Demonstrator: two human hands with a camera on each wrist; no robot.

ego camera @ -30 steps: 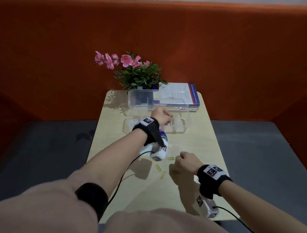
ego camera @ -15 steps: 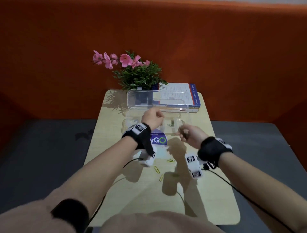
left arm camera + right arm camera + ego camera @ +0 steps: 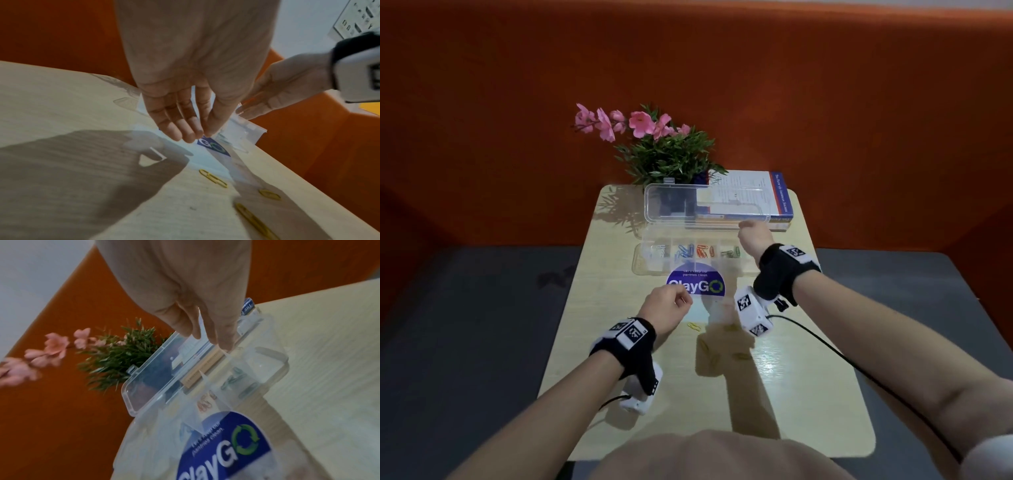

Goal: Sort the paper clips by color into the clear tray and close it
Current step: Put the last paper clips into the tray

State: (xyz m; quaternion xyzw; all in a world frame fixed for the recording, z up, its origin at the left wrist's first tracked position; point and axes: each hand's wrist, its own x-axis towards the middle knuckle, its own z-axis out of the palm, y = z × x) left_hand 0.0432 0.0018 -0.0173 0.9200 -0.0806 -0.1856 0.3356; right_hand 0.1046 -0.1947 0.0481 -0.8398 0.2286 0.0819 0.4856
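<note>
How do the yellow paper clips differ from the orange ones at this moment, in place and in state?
1. The yellow paper clips lie loose on the table, in front of the clear tray; the orange paper clips sit inside one tray compartment.
2. The yellow ones are scattered apart; the orange ones are bunched together.

Both groups look alike in shape, and neither hand is touching them.

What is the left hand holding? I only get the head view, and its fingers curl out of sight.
Observer: Nothing I can see. The left wrist view shows the left hand with fingertips together, bare, above the table.
Visitor: And the right hand?
Observer: Its fingers point down at the clear tray's far edge, by the hinge.
Visitor: What's behind that wrist?
Observer: An end compartment that looks empty, beside the green clips.
</note>
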